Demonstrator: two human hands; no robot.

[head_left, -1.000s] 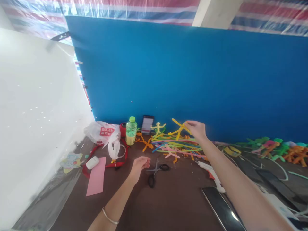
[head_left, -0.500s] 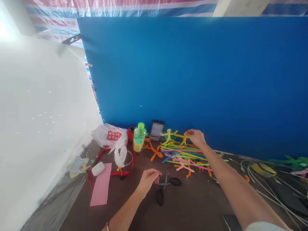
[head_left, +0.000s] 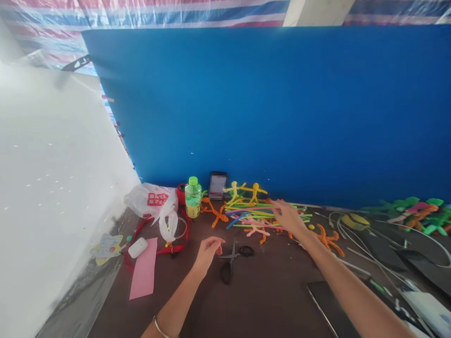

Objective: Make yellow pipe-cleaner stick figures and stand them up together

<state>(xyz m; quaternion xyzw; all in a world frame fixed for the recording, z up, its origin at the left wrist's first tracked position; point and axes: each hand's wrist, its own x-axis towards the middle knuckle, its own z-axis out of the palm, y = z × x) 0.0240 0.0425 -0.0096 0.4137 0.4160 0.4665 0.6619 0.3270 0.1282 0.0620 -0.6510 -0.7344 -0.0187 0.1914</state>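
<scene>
My right hand is over the right part of a pile of coloured pipe cleaners. Its fingers reach forward, loosely apart, with nothing seen in them. Left of it, an orange-yellow pipe-cleaner figure stands upright with its arms spread, beside a pale yellow figure. A pink figure and an orange one lie around the pile. My left hand hovers near the tips of opened black-handled scissors, fingers curled together, nothing visible in them.
A green-capped bottle, a white plastic bag and a phone stand along the blue panel. Pink paper lies left. Cables, an orange figure and a dark tablet-like slab are right.
My right hand has let go of the orange-yellow figure and moved right and down over the pipe cleaners. The view has swung right. My left hand keeps its pose near the scissors.
</scene>
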